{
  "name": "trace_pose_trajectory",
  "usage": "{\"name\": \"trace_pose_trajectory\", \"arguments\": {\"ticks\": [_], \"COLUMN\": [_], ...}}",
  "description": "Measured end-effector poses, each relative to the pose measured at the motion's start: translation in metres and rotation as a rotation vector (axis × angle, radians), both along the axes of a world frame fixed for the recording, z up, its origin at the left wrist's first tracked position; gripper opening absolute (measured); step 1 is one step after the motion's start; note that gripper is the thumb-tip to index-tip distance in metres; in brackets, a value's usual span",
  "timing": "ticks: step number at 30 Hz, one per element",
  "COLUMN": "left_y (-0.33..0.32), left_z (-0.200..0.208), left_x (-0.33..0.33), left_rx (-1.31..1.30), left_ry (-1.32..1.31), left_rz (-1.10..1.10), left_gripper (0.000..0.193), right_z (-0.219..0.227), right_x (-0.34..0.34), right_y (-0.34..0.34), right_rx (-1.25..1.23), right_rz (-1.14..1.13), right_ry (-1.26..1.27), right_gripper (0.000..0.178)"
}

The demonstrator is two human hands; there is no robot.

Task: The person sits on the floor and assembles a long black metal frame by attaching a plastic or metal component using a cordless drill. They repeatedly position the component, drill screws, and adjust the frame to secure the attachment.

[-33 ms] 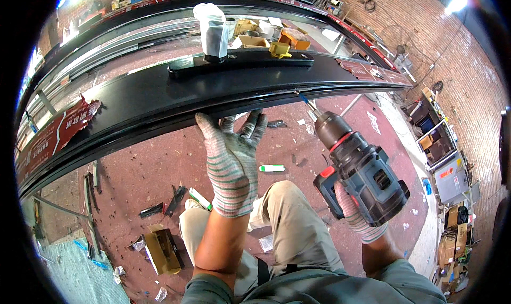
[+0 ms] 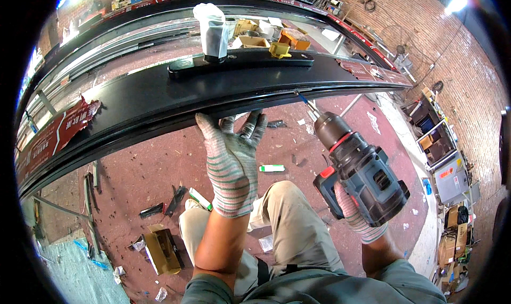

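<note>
A long black metal profile (image 2: 143, 99) spans the view from the left to the upper right. My left hand (image 2: 229, 160), in a striped knit glove, has its fingers spread and their tips against the profile's near lower edge. In my right hand (image 2: 357, 213), gloved too, is a black and grey cordless drill (image 2: 367, 171), gripped by its handle. The drill's bit (image 2: 308, 104) points up and left, its tip at the profile's near edge. A black handle bar (image 2: 255, 60) lies on the profile, with a white-wrapped lever (image 2: 214, 38) standing up from it and a small yellow piece (image 2: 280, 50) on top.
Torn red protective film (image 2: 58, 126) clings to the profile's left end. On the reddish floor lie an open cardboard box (image 2: 162, 251), green-and-white packets (image 2: 272, 168) and black scraps (image 2: 175, 200). Boxes and equipment (image 2: 452, 179) line the brick wall at right.
</note>
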State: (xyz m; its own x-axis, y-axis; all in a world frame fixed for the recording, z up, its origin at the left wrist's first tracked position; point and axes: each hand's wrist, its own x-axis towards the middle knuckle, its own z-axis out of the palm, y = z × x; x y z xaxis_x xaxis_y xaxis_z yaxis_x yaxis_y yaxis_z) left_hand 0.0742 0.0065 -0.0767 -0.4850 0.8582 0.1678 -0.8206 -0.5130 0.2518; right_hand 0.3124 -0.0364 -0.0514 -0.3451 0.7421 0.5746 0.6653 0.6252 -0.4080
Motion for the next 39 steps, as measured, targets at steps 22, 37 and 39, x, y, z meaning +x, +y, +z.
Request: {"name": "trace_pose_trajectory", "arguments": {"ticks": [22, 37, 39], "left_y": [-0.002, -0.001, -0.002], "left_z": [0.002, 0.003, 0.004], "left_x": [0.001, 0.001, 0.002], "left_rx": [-0.014, -0.017, -0.025], "left_ry": [0.011, 0.014, 0.020], "left_rz": [0.018, 0.032, 0.033], "left_gripper": [0.063, 0.066, 0.066], "right_z": [0.002, -0.009, -0.012], "right_x": [-0.005, 0.002, 0.004], "right_y": [-0.004, -0.001, -0.001], "right_rx": [-0.296, -0.010, 0.006], "right_rz": [0.077, -0.083, -0.125], "right_ry": [0.252, 0.010, -0.023], "right_gripper": [0.052, 0.055, 0.055]}}
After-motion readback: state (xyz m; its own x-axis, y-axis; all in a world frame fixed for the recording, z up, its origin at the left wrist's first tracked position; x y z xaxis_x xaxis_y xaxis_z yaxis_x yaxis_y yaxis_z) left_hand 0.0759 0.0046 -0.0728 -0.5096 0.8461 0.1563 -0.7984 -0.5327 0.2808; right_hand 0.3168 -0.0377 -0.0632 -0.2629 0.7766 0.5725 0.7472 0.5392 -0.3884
